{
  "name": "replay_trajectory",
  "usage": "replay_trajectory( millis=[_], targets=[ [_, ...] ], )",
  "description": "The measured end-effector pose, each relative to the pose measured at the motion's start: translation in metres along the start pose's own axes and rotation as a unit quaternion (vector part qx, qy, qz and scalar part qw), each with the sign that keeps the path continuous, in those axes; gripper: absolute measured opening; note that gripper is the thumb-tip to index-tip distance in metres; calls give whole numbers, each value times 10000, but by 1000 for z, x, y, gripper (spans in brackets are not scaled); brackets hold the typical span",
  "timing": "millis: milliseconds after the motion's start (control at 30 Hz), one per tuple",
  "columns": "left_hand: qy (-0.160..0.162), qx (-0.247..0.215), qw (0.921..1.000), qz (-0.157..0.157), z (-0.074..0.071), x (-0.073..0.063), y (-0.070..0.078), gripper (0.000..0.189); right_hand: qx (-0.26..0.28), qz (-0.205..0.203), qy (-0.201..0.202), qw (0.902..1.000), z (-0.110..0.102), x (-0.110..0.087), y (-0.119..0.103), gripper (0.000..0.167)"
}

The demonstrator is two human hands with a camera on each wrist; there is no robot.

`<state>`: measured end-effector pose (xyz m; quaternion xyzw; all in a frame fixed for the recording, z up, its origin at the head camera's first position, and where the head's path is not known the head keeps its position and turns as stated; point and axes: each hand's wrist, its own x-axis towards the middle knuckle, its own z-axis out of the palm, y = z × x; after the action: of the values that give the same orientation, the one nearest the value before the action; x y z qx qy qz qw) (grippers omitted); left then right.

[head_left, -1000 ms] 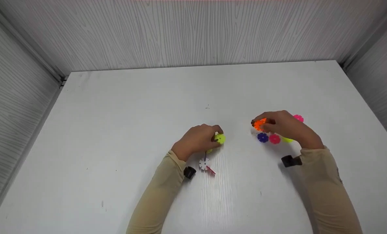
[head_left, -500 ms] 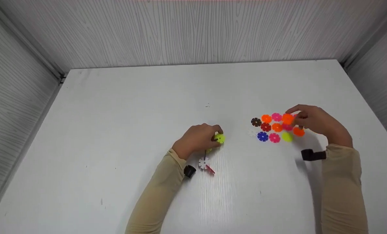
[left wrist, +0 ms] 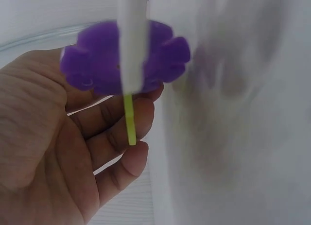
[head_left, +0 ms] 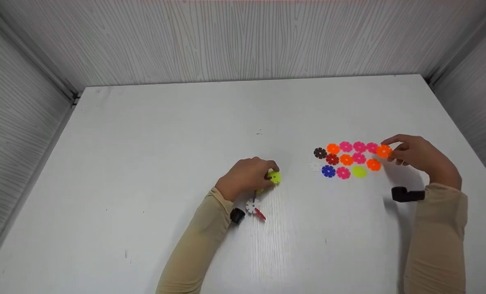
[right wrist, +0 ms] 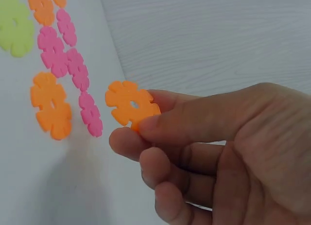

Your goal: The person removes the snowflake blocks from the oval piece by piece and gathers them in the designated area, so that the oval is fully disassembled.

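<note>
My left hand [head_left: 247, 175] holds a chain of interlocked notched plastic discs, with a yellow-green disc [head_left: 275, 179] at its fingertips. A white disc [head_left: 250, 207] and a red disc [head_left: 260, 214] hang at the chain's lower end. In the left wrist view, a purple disc [left wrist: 167, 55] shows in front of the fingers, crossed by a blurred white disc [left wrist: 132, 45] seen edge-on. My right hand [head_left: 422, 157] pinches a single orange disc [right wrist: 121, 96] between thumb and index finger, at the right end of the loose discs.
Loose notched discs lie flat in rough rows on the white table [head_left: 165, 143]: pink [head_left: 344, 175], orange, dark red [head_left: 332, 160], blue [head_left: 328, 174], brown [head_left: 320, 156], yellow and a transparent one. A wood-grain panel [head_left: 243, 41] rises behind the table.
My right hand has moved right across the loose discs with the orange disc pinched, uncovering the rows. My left hand stays in nearly the same place with the chain.
</note>
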<state>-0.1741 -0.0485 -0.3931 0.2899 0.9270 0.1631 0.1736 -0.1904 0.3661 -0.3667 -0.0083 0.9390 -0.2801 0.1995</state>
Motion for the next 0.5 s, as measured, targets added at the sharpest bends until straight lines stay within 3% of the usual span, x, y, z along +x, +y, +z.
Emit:
replay_trajectory(
  millis=[500],
  targets=[
    [-11, 17, 10000, -27, 1, 0, -1, 36, 188, 147, -9, 9997, 6, 8, 20, 40]
  ],
)
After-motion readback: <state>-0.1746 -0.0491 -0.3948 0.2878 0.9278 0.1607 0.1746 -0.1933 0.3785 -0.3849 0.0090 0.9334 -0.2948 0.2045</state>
